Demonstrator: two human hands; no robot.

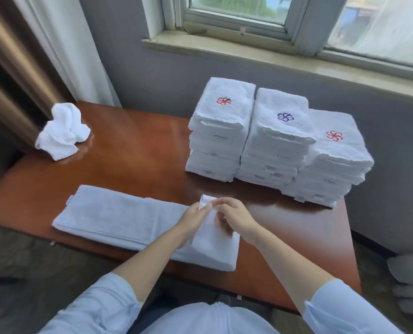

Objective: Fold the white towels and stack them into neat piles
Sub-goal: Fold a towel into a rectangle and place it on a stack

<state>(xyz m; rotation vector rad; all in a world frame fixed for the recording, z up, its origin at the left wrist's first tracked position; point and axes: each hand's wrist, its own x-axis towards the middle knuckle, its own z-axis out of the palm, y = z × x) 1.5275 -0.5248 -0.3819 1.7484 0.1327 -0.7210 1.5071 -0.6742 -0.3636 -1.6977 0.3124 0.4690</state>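
A long white towel (118, 215), folded lengthwise, lies across the near side of the brown table (133, 150). Its right end is lifted off the table. My left hand (193, 219) and my right hand (234, 216) both pinch that raised end near its top corner, close together. Three piles of folded white towels stand at the back right: the left pile (221, 131) with a red emblem, the middle pile (276, 141) with a blue emblem, the lower right pile (333, 160) with a red emblem. A crumpled white towel (64, 131) sits at the far left.
A grey wall and a window sill (273, 56) run behind the table. Curtains (63, 44) hang at the left. More white folded cloth (410, 280) shows at the right edge, off the table.
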